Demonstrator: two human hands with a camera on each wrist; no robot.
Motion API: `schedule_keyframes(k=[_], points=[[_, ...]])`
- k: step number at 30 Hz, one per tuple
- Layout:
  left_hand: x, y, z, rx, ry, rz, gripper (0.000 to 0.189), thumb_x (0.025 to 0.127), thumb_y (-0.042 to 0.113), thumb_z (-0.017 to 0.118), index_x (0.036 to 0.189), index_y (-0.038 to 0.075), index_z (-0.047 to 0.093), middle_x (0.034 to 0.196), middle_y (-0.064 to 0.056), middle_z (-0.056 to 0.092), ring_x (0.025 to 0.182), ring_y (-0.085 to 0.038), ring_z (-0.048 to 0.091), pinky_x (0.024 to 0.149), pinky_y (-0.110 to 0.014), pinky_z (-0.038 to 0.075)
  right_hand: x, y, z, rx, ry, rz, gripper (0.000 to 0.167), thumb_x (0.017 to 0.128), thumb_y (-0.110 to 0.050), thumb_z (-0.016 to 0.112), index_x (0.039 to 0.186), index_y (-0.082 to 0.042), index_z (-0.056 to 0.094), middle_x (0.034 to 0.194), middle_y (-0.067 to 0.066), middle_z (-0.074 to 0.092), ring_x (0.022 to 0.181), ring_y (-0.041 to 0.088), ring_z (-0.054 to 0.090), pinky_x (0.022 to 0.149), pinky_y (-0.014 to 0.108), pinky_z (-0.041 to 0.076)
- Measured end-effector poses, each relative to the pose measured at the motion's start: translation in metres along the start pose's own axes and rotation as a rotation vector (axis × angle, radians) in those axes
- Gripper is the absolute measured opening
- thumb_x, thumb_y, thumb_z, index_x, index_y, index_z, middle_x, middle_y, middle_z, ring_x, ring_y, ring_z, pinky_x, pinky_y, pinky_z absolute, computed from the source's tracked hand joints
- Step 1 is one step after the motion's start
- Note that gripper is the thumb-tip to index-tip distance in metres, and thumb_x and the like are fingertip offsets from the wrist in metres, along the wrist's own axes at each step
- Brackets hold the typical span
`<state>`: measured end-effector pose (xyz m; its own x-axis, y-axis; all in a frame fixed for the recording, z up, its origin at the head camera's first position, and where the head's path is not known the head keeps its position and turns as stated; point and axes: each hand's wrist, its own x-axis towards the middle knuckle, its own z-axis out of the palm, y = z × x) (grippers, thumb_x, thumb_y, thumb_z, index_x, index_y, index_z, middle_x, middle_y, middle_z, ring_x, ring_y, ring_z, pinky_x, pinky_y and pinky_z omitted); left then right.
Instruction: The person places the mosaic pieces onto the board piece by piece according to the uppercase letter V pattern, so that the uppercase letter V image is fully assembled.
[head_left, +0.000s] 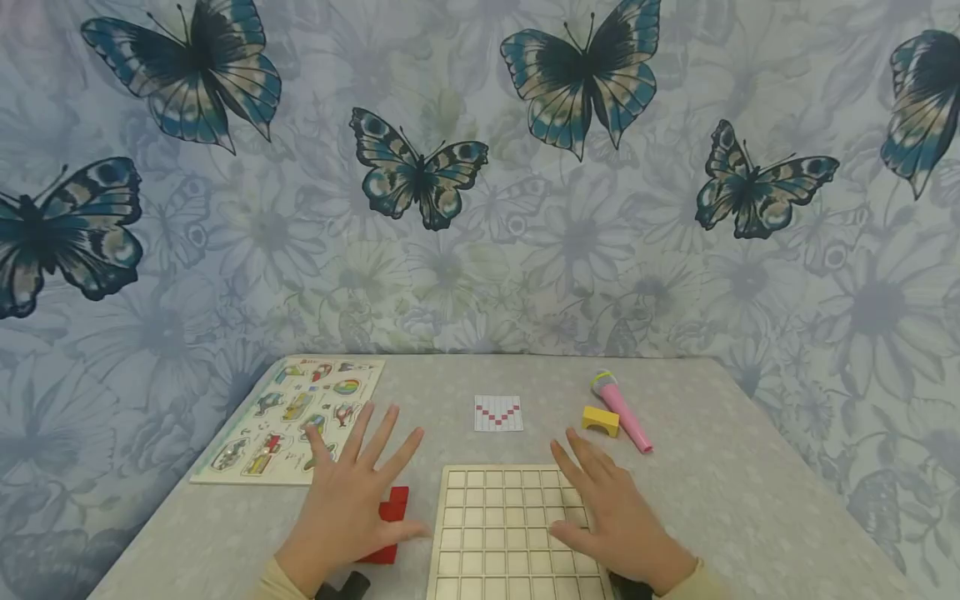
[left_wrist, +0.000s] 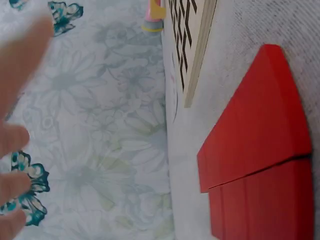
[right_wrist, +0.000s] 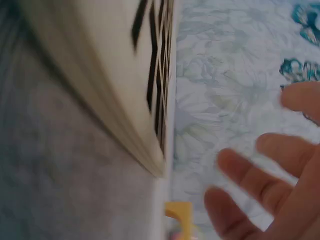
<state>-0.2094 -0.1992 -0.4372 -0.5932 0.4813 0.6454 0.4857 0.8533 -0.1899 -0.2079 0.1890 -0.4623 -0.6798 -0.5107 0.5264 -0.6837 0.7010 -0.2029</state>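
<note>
Fingers spread wide, my left hand (head_left: 348, 500) hovers over the left side of the table and holds nothing. Partly hidden beneath it lie red blocks (head_left: 387, 553); the left wrist view shows the red blocks (left_wrist: 260, 125) set side by side. My right hand (head_left: 618, 521) is held with extended fingers above the right edge of a pale wooden grid board (head_left: 495, 525), also gripping nothing. Edge-on, the grid board (right_wrist: 105, 80) appears in the right wrist view, with the right hand's fingers (right_wrist: 260, 185) apart from it.
A small card (head_left: 498, 413) with a red V pattern lies behind the board. To the right are a yellow arch block (head_left: 601, 421) and a pink toy microphone (head_left: 626, 417). A picture puzzle board (head_left: 288, 417) lies at left. A butterfly-patterned backdrop (head_left: 480, 292) stands behind the table.
</note>
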Motion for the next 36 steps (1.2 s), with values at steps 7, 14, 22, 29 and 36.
schedule_keyframes(k=[7, 14, 22, 29, 36], points=[[-0.006, -0.011, 0.006, -0.086, 0.002, -0.201, 0.045, 0.081, 0.033, 0.087, 0.123, 0.02, 0.075, 0.127, -0.004, 0.072, 0.115, -0.032, 0.065, 0.103, -0.066, 0.044, -0.003, 0.026, 0.008, 0.189, -0.04, 0.27, 0.047, 0.098, -0.032, 0.072, 0.139, -0.009, 0.065, 0.144, 0.006, 0.063, 0.12, 0.032, 0.065, 0.097, 0.055, 0.052], [-0.006, -0.01, 0.021, -0.337, -0.325, -0.525, 0.025, 0.081, 0.027, 0.088, 0.103, 0.024, 0.078, 0.104, 0.007, 0.072, 0.088, -0.014, 0.063, 0.065, -0.032, 0.052, -0.005, 0.036, 0.01, 0.1, -0.169, 0.26, 0.039, 0.096, -0.034, 0.073, 0.126, -0.01, 0.074, 0.139, 0.003, 0.066, 0.123, 0.029, 0.066, 0.098, 0.05, 0.053], [-0.009, -0.005, 0.036, -0.351, -0.434, -0.571, 0.023, 0.079, 0.038, 0.089, 0.098, 0.03, 0.078, 0.09, 0.013, 0.069, 0.073, -0.005, 0.053, 0.062, -0.03, 0.046, -0.004, 0.033, 0.005, 0.094, -0.248, 0.287, 0.043, 0.098, -0.037, 0.07, 0.13, -0.009, 0.072, 0.143, 0.001, 0.063, 0.126, 0.029, 0.065, 0.098, 0.05, 0.053], [-0.009, -0.002, 0.04, -0.341, -0.449, -0.63, 0.027, 0.078, 0.046, 0.088, 0.097, 0.03, 0.078, 0.086, 0.012, 0.066, 0.072, -0.004, 0.056, 0.062, -0.031, 0.048, -0.003, 0.038, 0.01, 0.121, -0.268, 0.295, 0.042, 0.098, -0.034, 0.07, 0.133, -0.009, 0.07, 0.146, 0.0, 0.061, 0.13, 0.027, 0.062, 0.102, 0.052, 0.051], [-0.009, -0.003, 0.046, -0.368, -0.458, -0.677, 0.033, 0.074, 0.05, 0.089, 0.098, 0.03, 0.077, 0.087, 0.012, 0.067, 0.076, -0.005, 0.059, 0.065, -0.033, 0.05, -0.005, 0.039, 0.009, 0.144, -0.271, 0.301, 0.042, 0.098, -0.032, 0.07, 0.133, -0.007, 0.07, 0.146, 0.001, 0.061, 0.131, 0.028, 0.061, 0.103, 0.053, 0.05]])
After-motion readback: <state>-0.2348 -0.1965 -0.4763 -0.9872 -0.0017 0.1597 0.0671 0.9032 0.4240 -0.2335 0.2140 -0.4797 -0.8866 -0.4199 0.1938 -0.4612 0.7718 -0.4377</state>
